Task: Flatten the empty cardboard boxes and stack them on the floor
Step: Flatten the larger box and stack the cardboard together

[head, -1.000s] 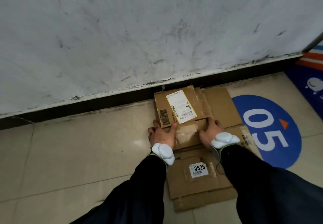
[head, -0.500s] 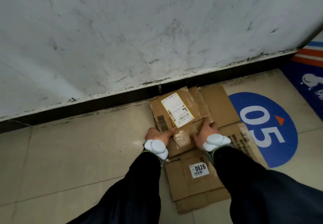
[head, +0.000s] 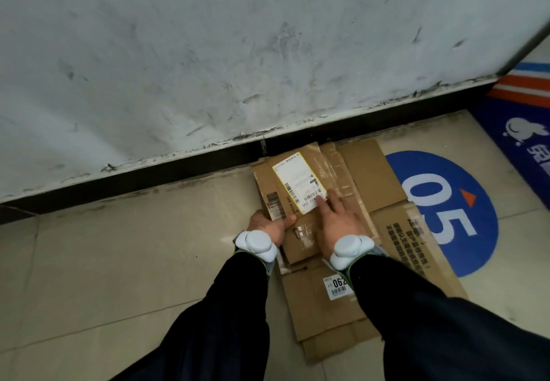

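Observation:
A stack of flattened brown cardboard boxes (head: 324,315) lies on the tiled floor against the wall. The top flattened box (head: 300,232) carries a white shipping label (head: 299,181). My left hand (head: 269,226) holds that box's left edge, thumb on top and fingers curled at the side. My right hand (head: 339,220) lies flat on the same box, fingers spread, fingertips touching the label's lower corner. A lower sheet shows a small white sticker (head: 336,287) with digits, partly hidden by my right sleeve.
A grey scuffed wall (head: 238,53) with a dark skirting board (head: 148,178) runs right behind the stack. A blue round floor marking "05" (head: 446,208) sits to the right, partly under the cardboard. A blue and orange mat (head: 523,130) lies at the far right.
My right hand has slid forward over the top box until its fingers reach the label. My left hand has shifted to the box's left edge. The head camera has moved slightly.

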### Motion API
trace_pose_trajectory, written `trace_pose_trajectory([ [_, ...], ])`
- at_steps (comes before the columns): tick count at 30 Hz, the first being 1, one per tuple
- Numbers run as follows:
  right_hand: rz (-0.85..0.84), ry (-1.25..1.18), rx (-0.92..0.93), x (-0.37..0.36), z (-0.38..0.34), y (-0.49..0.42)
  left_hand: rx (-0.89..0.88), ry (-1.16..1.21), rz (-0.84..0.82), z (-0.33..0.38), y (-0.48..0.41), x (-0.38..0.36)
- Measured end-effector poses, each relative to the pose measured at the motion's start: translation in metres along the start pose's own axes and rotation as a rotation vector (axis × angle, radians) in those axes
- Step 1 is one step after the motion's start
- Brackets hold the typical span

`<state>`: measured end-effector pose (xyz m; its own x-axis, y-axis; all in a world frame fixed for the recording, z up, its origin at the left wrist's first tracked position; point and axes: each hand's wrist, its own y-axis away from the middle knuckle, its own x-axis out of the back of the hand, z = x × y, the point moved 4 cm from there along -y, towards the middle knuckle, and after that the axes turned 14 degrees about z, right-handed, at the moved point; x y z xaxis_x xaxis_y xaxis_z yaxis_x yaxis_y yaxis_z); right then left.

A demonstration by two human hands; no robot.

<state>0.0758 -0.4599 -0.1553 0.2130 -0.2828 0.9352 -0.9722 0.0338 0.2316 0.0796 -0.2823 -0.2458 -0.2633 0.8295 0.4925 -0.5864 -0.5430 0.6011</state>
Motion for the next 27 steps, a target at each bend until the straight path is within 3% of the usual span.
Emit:
trace_pose_trajectory([
  [15, -0.168, -0.011, -0.078, -0.019, -0.012, 0.003, -0.118, -0.192, 0.009, 0.030, 0.049, 0.011],
  [21, -0.160, -0.022, -0.112, -0.020, -0.004, 0.001, -0.122, -0.482, -0.026, 0.035, 0.052, 0.021],
  [27, -0.113, -0.021, -0.142, -0.013, 0.005, 0.002, -0.067, -0.400, -0.126, 0.039, 0.054, 0.008],
])
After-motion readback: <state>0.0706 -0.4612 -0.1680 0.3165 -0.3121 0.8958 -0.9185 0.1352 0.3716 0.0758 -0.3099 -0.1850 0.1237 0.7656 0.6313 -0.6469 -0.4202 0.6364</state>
